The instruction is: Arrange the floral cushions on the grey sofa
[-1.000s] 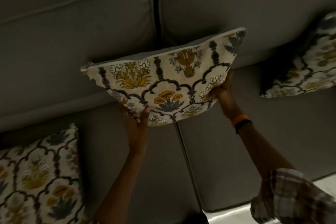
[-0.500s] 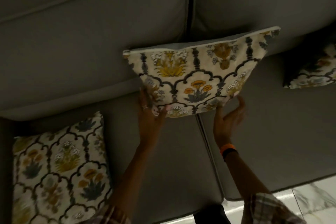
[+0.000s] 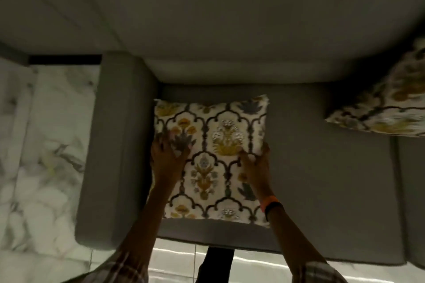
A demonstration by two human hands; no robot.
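Grey fabric sofa [image 3: 310, 167], armrest at 9 o'clock; square cream floral-print cushion [image 3: 213, 158] flat on seat just beside it. Left hand [image 3: 166, 156] flat on cover; right hand [image 3: 256, 164] pinching 3 o'clock edge. Second floral cushion [image 3: 386, 108] leaning at 2 o'clock. Judged light, soft, floppy: take opposite edges
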